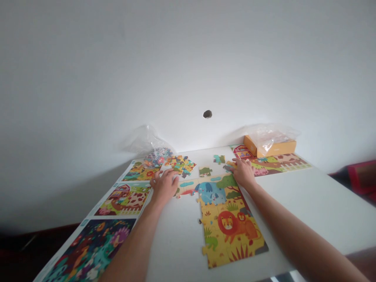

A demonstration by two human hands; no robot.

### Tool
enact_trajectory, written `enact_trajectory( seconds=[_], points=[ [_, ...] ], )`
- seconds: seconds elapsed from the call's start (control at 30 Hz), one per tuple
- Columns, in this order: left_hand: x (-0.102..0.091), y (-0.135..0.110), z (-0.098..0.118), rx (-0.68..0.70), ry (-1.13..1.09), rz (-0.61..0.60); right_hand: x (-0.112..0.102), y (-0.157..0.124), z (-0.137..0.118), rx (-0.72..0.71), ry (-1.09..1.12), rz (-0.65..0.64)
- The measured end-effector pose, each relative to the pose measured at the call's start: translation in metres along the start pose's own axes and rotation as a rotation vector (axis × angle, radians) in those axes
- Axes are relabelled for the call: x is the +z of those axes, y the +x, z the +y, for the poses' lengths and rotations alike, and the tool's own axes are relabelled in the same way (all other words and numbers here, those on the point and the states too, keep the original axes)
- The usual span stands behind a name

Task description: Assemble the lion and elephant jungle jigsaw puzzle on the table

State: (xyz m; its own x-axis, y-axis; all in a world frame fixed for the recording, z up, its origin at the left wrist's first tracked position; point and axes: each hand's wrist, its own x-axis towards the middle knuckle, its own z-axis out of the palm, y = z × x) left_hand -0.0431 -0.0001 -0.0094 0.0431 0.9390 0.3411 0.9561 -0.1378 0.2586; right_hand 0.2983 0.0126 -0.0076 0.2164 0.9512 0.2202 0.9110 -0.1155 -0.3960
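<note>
Left forearm [132,248] and right forearm [305,235] in from the bottom corners, both angled up and inward over the white table [311,207], elbows out of frame. Straight ahead, flat on the table, a jigsaw puzzle [227,231] of big cardboard pieces: lion pair up front, blue elephant beyond, far edge all ragged. And the action right at that ragged edge, both hands up there together! Left hand [164,187] just left of the elephant, palm down, fingers curled forward over a pale piece [166,168] beside a heap of loose pieces [180,165]. A real grip or only a touch? Impossible to call from this angle. Right hand [243,172] past the puzzle's top corner, wrist low, fingertips [233,164] down on a small piece [228,167], and again no telling between pinch and press. Just beyond, a green piece [205,170] and a teal piece [219,159], lying apart from the puzzle. Down the table's left side, a row of printed picture sheets [125,199]; over on the right, a farm picture sheet [279,162]. Far back against the white wall [188,70], a transparent plastic bag [147,140] with more pieces inside, and an orange cardboard box [269,148] under a second bag [270,133].
</note>
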Motion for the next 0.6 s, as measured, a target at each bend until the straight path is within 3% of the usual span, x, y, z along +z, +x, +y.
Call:
enact_trajectory(
  seconds=[0.37,0.6],
  points=[
    [-0.01,-0.003,0.011,-0.076,0.022,-0.02,0.007,0.004,-0.001,0.018,0.125,0.076],
    [-0.008,-0.001,0.013,-0.082,0.032,-0.003,0.013,0.007,-0.005,-0.157,0.364,0.184]
  ],
)
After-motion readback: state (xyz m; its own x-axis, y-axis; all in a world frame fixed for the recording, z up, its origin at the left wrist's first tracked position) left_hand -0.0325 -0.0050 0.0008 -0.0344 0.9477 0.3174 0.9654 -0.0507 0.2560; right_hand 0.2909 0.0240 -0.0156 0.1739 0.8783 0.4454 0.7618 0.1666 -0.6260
